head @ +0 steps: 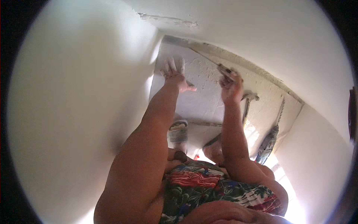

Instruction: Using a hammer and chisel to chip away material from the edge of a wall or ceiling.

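My left hand (174, 74) is pressed flat with fingers spread, palm down, on the pale, dusty floor (201, 95) close to the left wall. Whitish dust coats its fingers. Farther right, my right hand (232, 86), slightly blurred, grips a hand tool with a long thin shaft (205, 57); its exact kind cannot be told. The shaft slants up and left, its far end near the rough strip (212, 47) at the base of the far wall. A claw hammer (247, 106) lies just right of my right wrist, partly hidden by my forearm.
A power drill (268, 145) with a long masonry bit (281, 112) lies at the right. White walls close in on the left (84, 98), far side (251, 30) and right (313, 137). My sandalled foot (179, 131) rests below my left hand. A crack (205, 123) crosses the floor.
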A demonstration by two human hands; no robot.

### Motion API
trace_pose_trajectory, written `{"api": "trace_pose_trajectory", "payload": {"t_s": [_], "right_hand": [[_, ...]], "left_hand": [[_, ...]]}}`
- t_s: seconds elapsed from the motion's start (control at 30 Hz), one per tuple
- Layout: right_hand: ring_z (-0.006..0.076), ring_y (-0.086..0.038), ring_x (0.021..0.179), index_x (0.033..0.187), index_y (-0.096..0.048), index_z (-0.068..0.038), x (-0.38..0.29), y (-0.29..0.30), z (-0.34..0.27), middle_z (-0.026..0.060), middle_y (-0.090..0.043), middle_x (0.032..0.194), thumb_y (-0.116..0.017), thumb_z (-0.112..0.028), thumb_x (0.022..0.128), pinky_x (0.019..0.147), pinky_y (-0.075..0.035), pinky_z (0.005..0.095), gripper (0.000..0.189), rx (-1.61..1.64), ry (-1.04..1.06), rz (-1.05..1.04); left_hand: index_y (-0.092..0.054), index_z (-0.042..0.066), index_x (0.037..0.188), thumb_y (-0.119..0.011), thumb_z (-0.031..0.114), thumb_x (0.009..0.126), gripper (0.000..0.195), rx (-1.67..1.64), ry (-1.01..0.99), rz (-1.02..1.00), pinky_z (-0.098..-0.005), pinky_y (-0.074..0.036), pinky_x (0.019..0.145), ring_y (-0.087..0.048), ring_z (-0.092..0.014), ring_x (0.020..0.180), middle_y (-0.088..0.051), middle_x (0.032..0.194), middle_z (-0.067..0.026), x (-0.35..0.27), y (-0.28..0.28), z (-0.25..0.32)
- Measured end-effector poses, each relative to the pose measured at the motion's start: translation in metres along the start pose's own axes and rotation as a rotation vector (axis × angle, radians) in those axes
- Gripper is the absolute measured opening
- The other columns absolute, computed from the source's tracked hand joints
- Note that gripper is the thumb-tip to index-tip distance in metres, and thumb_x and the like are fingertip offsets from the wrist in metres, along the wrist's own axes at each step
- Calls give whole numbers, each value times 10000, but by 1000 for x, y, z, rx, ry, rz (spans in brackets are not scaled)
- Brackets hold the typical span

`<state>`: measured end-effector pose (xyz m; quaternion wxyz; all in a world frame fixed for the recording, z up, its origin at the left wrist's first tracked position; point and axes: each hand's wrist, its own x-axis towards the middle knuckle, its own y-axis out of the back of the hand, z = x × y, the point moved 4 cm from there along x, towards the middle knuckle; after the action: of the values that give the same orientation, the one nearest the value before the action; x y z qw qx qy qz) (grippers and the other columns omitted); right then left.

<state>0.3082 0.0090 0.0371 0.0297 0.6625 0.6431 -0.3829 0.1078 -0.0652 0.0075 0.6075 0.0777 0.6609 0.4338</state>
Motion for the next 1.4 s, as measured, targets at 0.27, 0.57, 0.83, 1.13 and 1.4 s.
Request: {"api": "trace_pose_trajectory", "payload": {"t_s": [0.27,0.57,0.83,1.13,1.4], "right_hand": [[183,-539,726,1007,-515,-116,-18,97,-31,46,-531,835,-603,-464,804,649,-453,352,412,-96,-160,390],[194,-547,746,997,-487,-21,-54,97,-6,72,-522,835,-618,-438,804,645,-471,364,478,-168,-221,328],[195,-553,560,798,-541,-14,-69,103,12,80,-539,649,-632,-380,794,553,-446,315,377,-244,-259,321],[164,-555,565,818,-556,-25,-70,110,36,64,-570,684,-636,-414,777,524,-423,278,399,-341,-357,281],[145,-554,558,790,-567,-67,-66,122,52,46,-570,670,-657,-413,759,530,-430,271,359,-414,-365,312]], "left_hand": [[-286,-102,1310,-523,663,749,978,167,-275,516,-472,-220,1073,-306,-422,1264,-321,1353,-287,55,43,-31],[-415,20,1304,-618,655,661,926,396,-197,-56,-381,-296,1057,-366,-296,1267,-374,1376,-162,99,100,-7],[-468,50,1279,-691,612,604,907,304,-197,-39,-348,-311,1048,-397,-265,1251,-431,1347,-125,107,102,4],[-446,-4,1265,-577,617,699,850,-23,25,225,-391,-350,1002,-438,-284,1207,-458,1297,-181,115,59,-2],[-613,-15,917,-588,482,773,519,-264,-639,212,-440,-442,851,-558,-347,986,-602,986,-219,23,32,115]]}}
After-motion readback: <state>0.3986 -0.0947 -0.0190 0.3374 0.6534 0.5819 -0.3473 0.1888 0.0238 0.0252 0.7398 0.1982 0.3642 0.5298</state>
